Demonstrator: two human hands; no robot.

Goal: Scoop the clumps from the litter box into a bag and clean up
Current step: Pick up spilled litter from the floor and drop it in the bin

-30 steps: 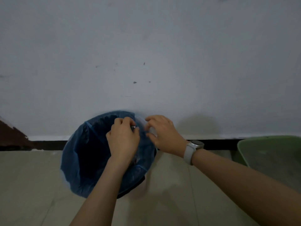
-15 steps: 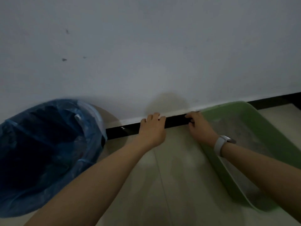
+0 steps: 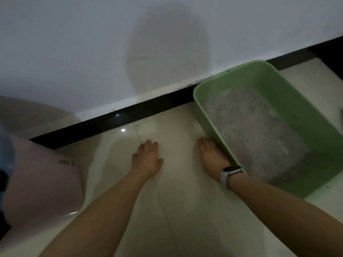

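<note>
Litter box [image 3: 297,115] on tiled floor [image 3: 185,210]

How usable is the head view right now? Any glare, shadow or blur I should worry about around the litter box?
Head view: dim overall, a small glare spot on the tile near the baseboard, a soft round shadow on the wall. The pink bin at the left edge is blurred; the litter box and both hands, left and right, are clear enough, with wide-angle tilt.
</note>
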